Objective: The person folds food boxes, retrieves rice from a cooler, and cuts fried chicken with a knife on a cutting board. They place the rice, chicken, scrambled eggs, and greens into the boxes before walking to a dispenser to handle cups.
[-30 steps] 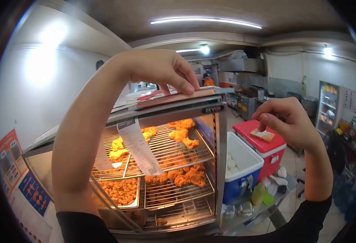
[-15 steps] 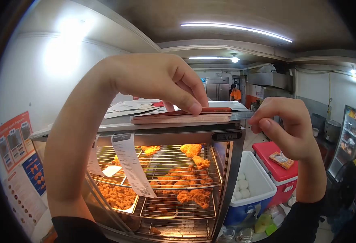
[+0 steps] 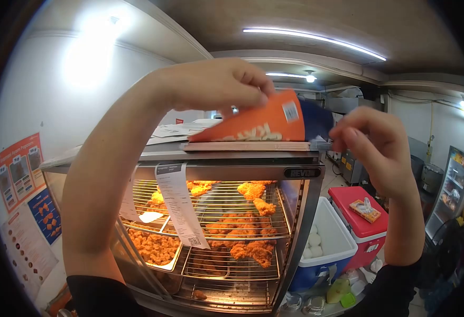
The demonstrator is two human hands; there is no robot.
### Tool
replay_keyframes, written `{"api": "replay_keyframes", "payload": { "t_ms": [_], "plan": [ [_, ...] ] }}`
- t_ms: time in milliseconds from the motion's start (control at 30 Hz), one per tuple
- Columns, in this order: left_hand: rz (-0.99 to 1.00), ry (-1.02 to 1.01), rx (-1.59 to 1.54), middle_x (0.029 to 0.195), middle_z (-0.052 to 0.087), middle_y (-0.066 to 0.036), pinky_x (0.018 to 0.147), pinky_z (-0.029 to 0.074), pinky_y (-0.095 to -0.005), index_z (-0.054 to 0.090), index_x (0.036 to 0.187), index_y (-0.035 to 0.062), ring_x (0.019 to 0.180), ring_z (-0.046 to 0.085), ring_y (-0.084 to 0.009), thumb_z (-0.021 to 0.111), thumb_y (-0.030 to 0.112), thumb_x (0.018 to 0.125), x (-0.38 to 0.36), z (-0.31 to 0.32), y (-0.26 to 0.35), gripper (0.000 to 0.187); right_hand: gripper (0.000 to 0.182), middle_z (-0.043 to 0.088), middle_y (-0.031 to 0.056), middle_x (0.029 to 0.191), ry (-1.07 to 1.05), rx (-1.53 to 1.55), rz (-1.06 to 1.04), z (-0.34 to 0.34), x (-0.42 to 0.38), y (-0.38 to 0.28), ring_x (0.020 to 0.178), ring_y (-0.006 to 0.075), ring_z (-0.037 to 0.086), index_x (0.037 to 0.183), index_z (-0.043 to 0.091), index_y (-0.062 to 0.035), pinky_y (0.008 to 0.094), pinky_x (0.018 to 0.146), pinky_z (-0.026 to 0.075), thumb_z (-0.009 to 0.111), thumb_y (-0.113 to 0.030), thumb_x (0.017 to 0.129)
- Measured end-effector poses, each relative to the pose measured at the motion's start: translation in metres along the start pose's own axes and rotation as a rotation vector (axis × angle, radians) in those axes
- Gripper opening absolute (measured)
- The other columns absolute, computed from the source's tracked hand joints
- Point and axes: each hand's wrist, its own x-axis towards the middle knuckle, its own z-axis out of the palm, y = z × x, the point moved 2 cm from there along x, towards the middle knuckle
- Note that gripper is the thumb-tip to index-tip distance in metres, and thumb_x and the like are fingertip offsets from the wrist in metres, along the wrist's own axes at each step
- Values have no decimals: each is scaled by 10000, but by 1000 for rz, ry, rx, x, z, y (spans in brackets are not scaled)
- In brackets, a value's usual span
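On top of the warming cabinet (image 3: 242,165) lies a flat stack of cardboard pieces (image 3: 253,146). My left hand (image 3: 226,87) pinches the upper edge of an orange and dark blue printed sleeve (image 3: 274,119), which stands tilted up over the stack. My right hand (image 3: 372,140) is beside the sleeve's dark blue end, with its thumb and index finger curled together at the stack's right end; what lies between those fingertips is too small to make out. Loose papers (image 3: 179,130) lie behind the stack on the left.
Behind the cabinet's glass, fried chicken (image 3: 248,227) lies on wire racks. Long receipts (image 3: 179,206) hang down its front. On the right are a blue cooler (image 3: 322,264) holding white round items, a red cooler (image 3: 359,211) and a glass-door fridge (image 3: 448,185). Posters (image 3: 20,169) cover the left wall.
My left hand has risen slightly, and the sleeve has tilted up from lying nearly flat, showing its orange printed face. My right hand has moved slightly right and up.
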Motion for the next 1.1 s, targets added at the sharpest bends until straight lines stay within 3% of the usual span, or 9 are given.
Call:
{"api": "replay_keyframes", "payload": {
  "t_ms": [133,333,400,433,500,633,800,933,1100],
  "plan": [
    [-5,596,137,993,717,-87,800,558,-335,692,1183,-2,899,680,-156,584,188,984,8,-52,-41,295,222,715,94,854,96,-96,112,23,38,-19,780,103,677,1023,705,63,257,700,526,623,-142,1010],
    [250,1226,-502,1209,661,-186,945,561,-444,552,1290,-23,1136,667,-283,583,297,1034,-77,-121,-33,411,529,697,291,1224,247,-728,-325,122,134,-68,1200,436,653,1350,638,34,477,999,501,661,-331,967],
    [434,1234,-527,1247,623,-189,929,563,-474,496,1322,9,1139,649,-312,539,230,1057,-116,-115,-1,348,845,299,370,1599,29,-778,-192,135,155,-146,1478,452,373,1550,269,108,475,1210,366,699,-315,958],
    [429,1262,-498,1247,623,-189,929,563,-474,496,1322,9,1139,649,-312,539,230,1057,-135,-104,21,348,845,299,370,1599,29,-754,-222,146,167,-158,1478,452,373,1550,269,108,475,1210,366,699,-315,958],
    [507,1533,-544,1187,620,-169,892,551,-457,561,1199,24,1059,645,-274,540,196,1042,-181,-88,64,234,258,722,307,986,194,-552,-286,173,206,-182,919,448,731,1150,607,54,536,823,576,463,-35,956],
    [676,1690,-128,1155,697,-111,938,539,-415,627,1142,47,1098,667,-212,594,282,1032,-334,-107,81,261,491,702,228,1282,297,-351,-331,198,225,-244,1168,334,679,1392,612,24,378,963,514,649,-261,994],
    [-386,1740,2,1231,660,-64,974,500,-385,578,1232,77,1161,619,-164,692,387,976,-607,-78,47,417,358,708,50,1107,90,817,-137,306,150,-265,975,143,623,1264,671,19,320,902,501,672,-196,977],
    [-811,1649,-138,1190,713,-54,873,560,-384,637,1282,38,1033,672,-144,799,308,910,-764,88,98,487,389,689,134,1175,-360,1391,411,474,10,-284,1050,202,675,1270,602,83,341,941,552,746,-46,932],
    [-1981,1341,-53,1034,770,-128,756,571,-386,719,1206,16,882,734,-235,793,288,912,-902,335,186,407,615,653,132,1341,-1081,1833,1063,661,-222,-318,1224,287,637,1400,544,12,457,1054,518,746,-368,961]
  ]
}}
